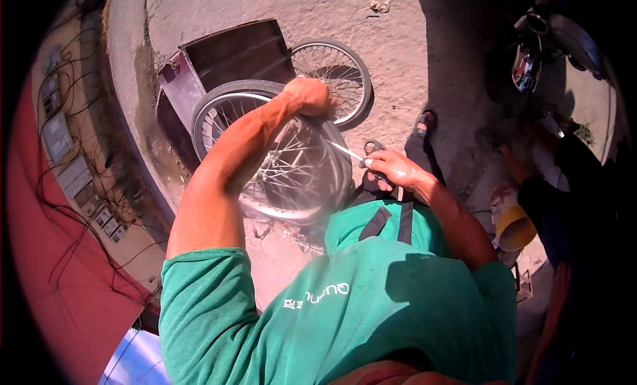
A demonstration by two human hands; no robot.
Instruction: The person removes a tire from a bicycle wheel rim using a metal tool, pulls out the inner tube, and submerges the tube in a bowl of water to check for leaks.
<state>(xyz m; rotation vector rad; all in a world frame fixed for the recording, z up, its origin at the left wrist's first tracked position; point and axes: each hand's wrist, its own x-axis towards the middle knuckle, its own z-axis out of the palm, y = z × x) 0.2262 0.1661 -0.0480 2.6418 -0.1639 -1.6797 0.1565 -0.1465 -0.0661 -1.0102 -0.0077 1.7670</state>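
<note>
Step in hand, as judged from the pose: tool work at the tyre edge of a large wire-spoked wheel with a silver rim and dark rubber tyre (288,165). The wheel is located just ahead of the body; whether it is fixed to anything cannot be told.

Right grip (395,169): a slim pale metal tool (345,151) is pinched, tip pointed at the right side of the wheel. Tip contact cannot be confirmed. Left grip (308,96): fingers curled into a fist at the wheel's upper edge; fingertips are hidden, so whether the tyre is pinched cannot be told.

Next move, by judgement: the wheel should be held steady from above, and the tool tip kept at the tyre edge, clear of the spokes.

Containers: a rust-brown sheet-metal cart box (182,90) is seen beyond the wheel, to its left; no contents can be made out in its dark inside. 1 more spoked wheel with a thin dark tyre (332,76) is seen beyond the wheel, to its right. A yellow-and-white round bucket (509,217) is placed well right of the wheel, near a co-worker's black sleeve (534,202); contents cannot be told.
</note>
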